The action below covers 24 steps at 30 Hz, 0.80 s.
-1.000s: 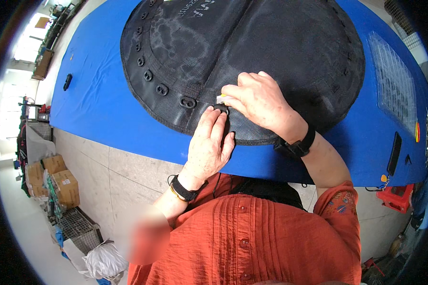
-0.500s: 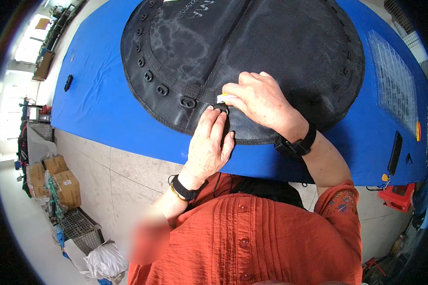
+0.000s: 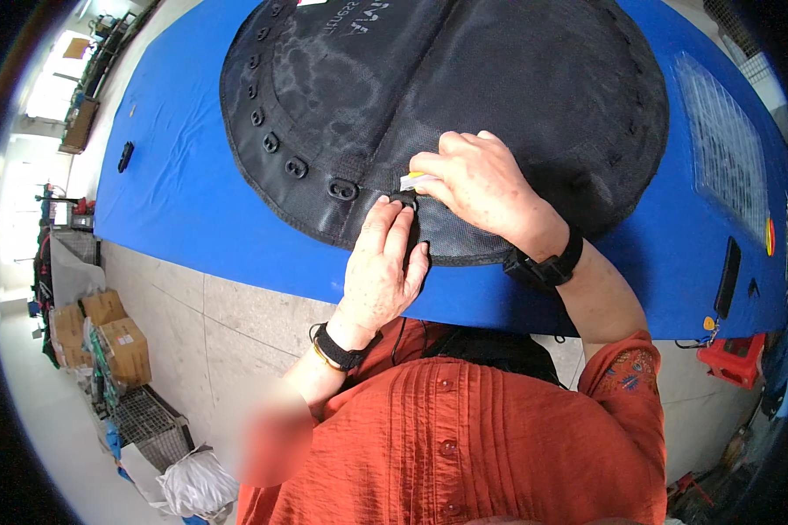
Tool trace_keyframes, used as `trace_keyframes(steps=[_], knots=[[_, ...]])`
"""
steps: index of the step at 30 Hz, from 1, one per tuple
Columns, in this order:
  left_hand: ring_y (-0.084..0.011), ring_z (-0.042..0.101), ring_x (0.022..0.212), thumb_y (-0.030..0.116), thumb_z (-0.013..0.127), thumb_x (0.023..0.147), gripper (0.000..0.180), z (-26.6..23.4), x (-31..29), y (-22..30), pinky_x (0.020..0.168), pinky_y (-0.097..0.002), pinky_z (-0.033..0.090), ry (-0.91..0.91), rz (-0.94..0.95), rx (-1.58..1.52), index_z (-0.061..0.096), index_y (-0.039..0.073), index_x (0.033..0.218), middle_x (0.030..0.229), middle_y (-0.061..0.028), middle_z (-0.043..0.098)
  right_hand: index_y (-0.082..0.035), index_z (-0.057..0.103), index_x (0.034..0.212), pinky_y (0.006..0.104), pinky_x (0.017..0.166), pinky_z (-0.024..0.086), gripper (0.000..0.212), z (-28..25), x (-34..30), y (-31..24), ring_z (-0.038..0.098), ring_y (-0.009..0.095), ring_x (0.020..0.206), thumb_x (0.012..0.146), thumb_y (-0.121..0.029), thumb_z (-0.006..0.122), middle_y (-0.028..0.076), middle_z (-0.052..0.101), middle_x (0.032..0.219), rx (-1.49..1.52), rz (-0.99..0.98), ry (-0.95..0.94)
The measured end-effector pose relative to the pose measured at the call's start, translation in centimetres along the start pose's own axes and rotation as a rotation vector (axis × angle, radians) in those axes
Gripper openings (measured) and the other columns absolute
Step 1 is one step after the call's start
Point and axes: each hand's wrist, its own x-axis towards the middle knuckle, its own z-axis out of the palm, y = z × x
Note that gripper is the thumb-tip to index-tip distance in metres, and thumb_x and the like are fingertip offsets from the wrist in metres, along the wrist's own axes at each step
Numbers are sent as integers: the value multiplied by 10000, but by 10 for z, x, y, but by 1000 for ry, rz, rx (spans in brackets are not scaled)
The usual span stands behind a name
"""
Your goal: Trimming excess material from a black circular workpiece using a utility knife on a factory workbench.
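Note:
A large round black mesh mat (image 3: 517,96), with a seam across it, lies on the blue table cover. Black plastic double-hole fittings (image 3: 342,189) run along its left rim. My left hand (image 3: 381,271) rests on the near edge with fingers stretched out, the fingertips pressing beside a black fitting (image 3: 404,200) that they partly cover. Just above those fingertips, my right hand (image 3: 486,184) is closed in a pinch around a small white-and-yellow object (image 3: 413,181). Its kind cannot be made out, since the fingers hide most of it.
Right of the mat lies a clear plastic sheet (image 3: 722,144) on the blue cover (image 3: 184,201). A black strip-like tool (image 3: 728,278) is near the right edge, above a red plastic stool (image 3: 734,360). A small black part (image 3: 126,156) lies far left. Cardboard boxes (image 3: 123,346) stand on the floor.
Both hands keep almost the same position and grip. The mat appears shifted very slightly to the left, with its printed area a little lower in view.

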Motion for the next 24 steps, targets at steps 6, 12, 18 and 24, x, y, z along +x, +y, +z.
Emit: trace_keyframes(steps=[6, 12, 18, 24], knots=[[-459, 564, 1390, 106, 746, 926, 504, 0, 1, 1, 1140, -495, 516, 3, 2, 0, 613, -52, 1386, 1428, -257, 583, -179, 761, 1017, 436, 833, 534, 158, -5, -1, 1, 698, 281, 873, 944, -317, 785, 62, 659, 854, -16, -12, 19], [-461, 566, 1386, 103, 750, 925, 499, 0, 1, 1, 1136, -494, 518, 2, -1, 0, 615, -54, 1379, 1423, -258, 587, -172, 772, 1004, 442, 837, 533, 171, -5, 1, 3, 701, 290, 869, 953, -335, 773, 69, 668, 855, -7, -25, 2], [-462, 569, 1381, 98, 754, 919, 500, 0, 1, 1, 1134, -493, 520, 5, -2, -4, 618, -55, 1375, 1417, -257, 589, -170, 785, 1014, 443, 839, 533, 195, -5, 0, 5, 703, 300, 853, 973, -357, 752, 81, 672, 858, 13, -34, -9], [-461, 576, 1372, 89, 752, 917, 494, 0, 1, 1, 1128, -491, 525, 10, 7, 0, 621, -57, 1370, 1413, -257, 591, -166, 788, 1018, 442, 849, 538, 200, -7, 1, 6, 706, 304, 860, 978, -359, 750, 84, 678, 860, 14, -32, -39]])
